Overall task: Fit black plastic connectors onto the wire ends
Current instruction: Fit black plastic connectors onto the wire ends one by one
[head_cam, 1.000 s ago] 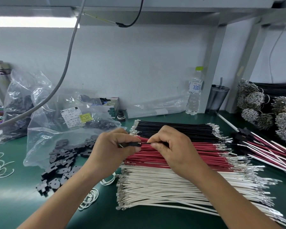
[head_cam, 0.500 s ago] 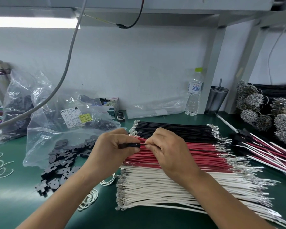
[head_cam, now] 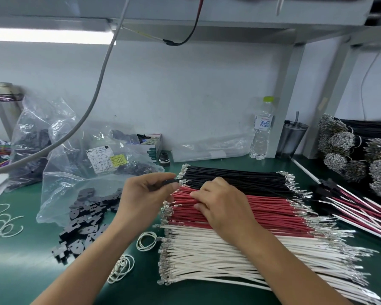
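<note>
At frame centre, the left hand (head_cam: 144,198) pinches a black connector (head_cam: 171,182), mostly hidden between thumb and fingers. The right hand (head_cam: 223,202) curls down onto the red wires (head_cam: 271,211); its fingertips are hidden, so its grip cannot be told. Loose connectors (head_cam: 84,225) lie lower left.

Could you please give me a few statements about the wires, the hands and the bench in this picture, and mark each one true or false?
1. The left hand pinches a black connector. True.
2. The right hand rests on the white wires. False: its fingers are at the red wires.
3. The black wires lie farthest from the person, behind the red ones. True.
4. The water bottle lies on its side. False: it stands upright by the wall.
5. Loose black connectors spill from a clear plastic bag to the left of the wires. True.
</note>
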A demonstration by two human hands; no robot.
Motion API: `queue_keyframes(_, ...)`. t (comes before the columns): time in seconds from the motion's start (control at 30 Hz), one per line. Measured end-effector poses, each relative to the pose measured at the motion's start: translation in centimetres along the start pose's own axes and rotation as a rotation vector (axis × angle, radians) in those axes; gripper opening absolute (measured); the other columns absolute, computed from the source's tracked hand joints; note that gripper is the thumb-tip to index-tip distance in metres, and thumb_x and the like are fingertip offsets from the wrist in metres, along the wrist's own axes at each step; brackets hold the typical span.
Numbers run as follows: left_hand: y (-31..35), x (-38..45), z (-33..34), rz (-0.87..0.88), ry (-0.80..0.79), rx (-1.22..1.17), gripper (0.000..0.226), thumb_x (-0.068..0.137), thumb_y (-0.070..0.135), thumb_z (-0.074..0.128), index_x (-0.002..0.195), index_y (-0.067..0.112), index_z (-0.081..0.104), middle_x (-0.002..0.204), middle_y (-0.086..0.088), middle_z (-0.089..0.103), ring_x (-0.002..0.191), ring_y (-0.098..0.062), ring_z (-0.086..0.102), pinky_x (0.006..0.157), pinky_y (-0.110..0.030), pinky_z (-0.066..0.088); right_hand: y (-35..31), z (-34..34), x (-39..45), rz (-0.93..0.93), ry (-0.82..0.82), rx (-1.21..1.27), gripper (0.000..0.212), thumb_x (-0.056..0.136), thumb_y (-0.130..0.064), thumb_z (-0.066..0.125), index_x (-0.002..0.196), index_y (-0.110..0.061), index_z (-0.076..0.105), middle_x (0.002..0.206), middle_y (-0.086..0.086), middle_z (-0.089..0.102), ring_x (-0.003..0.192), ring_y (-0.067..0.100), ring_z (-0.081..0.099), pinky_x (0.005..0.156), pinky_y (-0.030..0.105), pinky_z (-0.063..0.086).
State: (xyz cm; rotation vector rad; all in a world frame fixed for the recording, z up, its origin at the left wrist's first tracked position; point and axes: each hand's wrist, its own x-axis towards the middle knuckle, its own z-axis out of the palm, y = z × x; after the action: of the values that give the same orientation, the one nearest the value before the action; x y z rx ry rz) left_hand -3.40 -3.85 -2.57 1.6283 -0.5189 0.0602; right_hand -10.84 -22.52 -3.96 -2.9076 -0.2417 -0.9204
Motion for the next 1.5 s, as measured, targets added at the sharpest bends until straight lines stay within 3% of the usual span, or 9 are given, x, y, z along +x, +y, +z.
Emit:
queue_keyframes(0.17,0.0,0.1,0.0,-0.047,0.019,-0.029,0.018,0.081,0.016,0.084,0.096,0.025,0.081,0.079,-0.003,0.079,0.065,-0.013,0.073,0.059,-0.018,0.057,0.1,0.5,0.3,0.040,-0.014,0.039,0.008,0.093,-0.029,0.068,0.090,-0.030,0.076,0.086,-0.014,0.058,0.086,0.008,0.046,0.061,0.024,0.038)
queue_keyframes(0.4,0.3,0.4,-0.9,-0.105,0.041,-0.149,0.013,0.081,0.016,0.083,0.094,0.019,0.083,0.081,-0.009,0.079,0.064,-0.016,0.071,0.059,-0.023,0.058,0.9,-1.8,-0.3,0.104,0.080,0.220,0.017,0.097,-0.020,0.065,0.107,-0.029,0.075,0.092,-0.016,0.063,0.087,0.006,0.057,0.074,0.025,0.049)
queue_keyframes(0.57,0.8,0.4,-1.6,-0.193,-0.145,-0.334,0.040,0.063,0.032,0.086,0.097,0.012,0.083,0.085,-0.015,0.077,0.064,-0.020,0.070,0.062,-0.028,0.060,0.9,-3.2,-1.1,0.160,0.162,0.376,0.013,0.094,-0.024,0.068,0.098,-0.035,0.074,0.089,-0.018,0.056,0.079,0.007,0.059,0.067,0.023,0.048)
queue_keyframes(0.8,0.5,0.4,-1.4,-0.229,-0.290,-0.463,0.036,0.071,0.025,0.082,0.101,0.005,0.081,0.081,-0.013,0.073,0.064,-0.019,0.066,0.063,-0.029,0.059,0.4,-3.8,-1.1,0.163,0.231,0.420,0.005,0.092,-0.029,0.070,0.089,-0.033,0.069,0.088,-0.017,0.058,0.081,0.009,0.060,0.069,0.030,0.050)
queue_keyframes(1.03,0.6,0.3,-1.4,-0.231,-0.327,-0.477,0.034,0.073,0.023,0.080,0.101,0.004,0.080,0.080,-0.013,0.073,0.063,-0.019,0.066,0.062,-0.028,0.059,0.1,-4.0,-1.1,0.166,0.173,0.375,0.009,0.098,-0.034,0.061,0.091,-0.032,0.067,0.086,-0.019,0.056,0.080,0.003,0.056,0.070,0.027,0.046)
queue_keyframes(1.3,0.9,0.1,-1.2,-0.217,-0.331,-0.426,0.033,0.072,0.023,0.081,0.099,0.004,0.081,0.080,-0.014,0.073,0.062,-0.020,0.066,0.061,-0.028,0.058,0.4,-4.3,-1.1,0.191,0.095,0.405,0.010,0.097,-0.031,0.062,0.088,-0.033,0.065,0.085,-0.019,0.059,0.084,0.005,0.057,0.075,0.031,0.048)
queue_keyframes(1.5,0.9,0.0,-1.2,-0.213,-0.335,-0.421,0.032,0.072,0.023,0.081,0.099,0.005,0.081,0.080,-0.014,0.074,0.063,-0.020,0.067,0.062,-0.028,0.059,0.3,-4.4,-1.1,0.204,0.083,0.420,0.012,0.096,-0.031,0.063,0.084,-0.035,0.064,0.083,-0.021,0.059,0.084,0.003,0.057,0.073,0.028,0.046)
